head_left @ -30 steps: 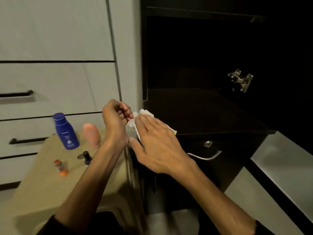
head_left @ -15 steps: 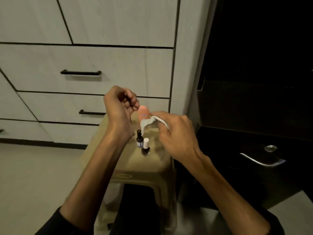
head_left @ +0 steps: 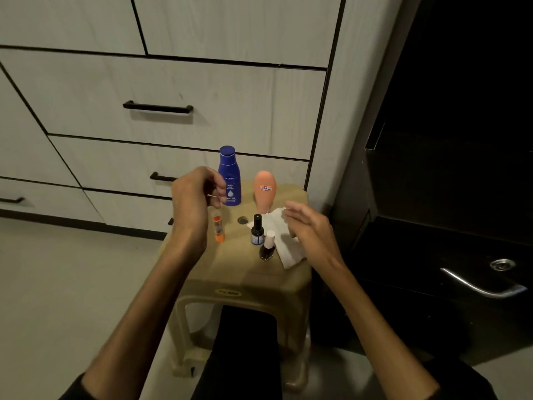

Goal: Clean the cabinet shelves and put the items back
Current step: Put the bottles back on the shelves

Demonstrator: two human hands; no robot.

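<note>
Wiping judged done: tissue (head_left: 284,241) laid on stool (head_left: 256,277), right hand (head_left: 310,226) released above it. Left hand (head_left: 196,197) pinches small stick (unidentifiable). Lotion (head_left: 230,176), tube (head_left: 264,194), polishes (head_left: 266,246), glue stick (head_left: 218,228) on stool; none back in cabinet (head_left: 450,168).

Beige stool (head_left: 248,280) before white drawers (head_left: 161,90)

We see a dim indoor scene with soft light falling from above and somewhat from the left. The pale drawer fronts (head_left: 161,90) at 11 o'clock are evenly lit, and their black handles cast short shadows downward. The dark cabinet (head_left: 461,140) at 2 o'clock sinks into near black, its detail lost. A chrome handle (head_left: 481,287) at 4 o'clock catches a thin glint. Straight lines bow toward the edges. The left hand (head_left: 196,194) looks slightly soft.
</note>
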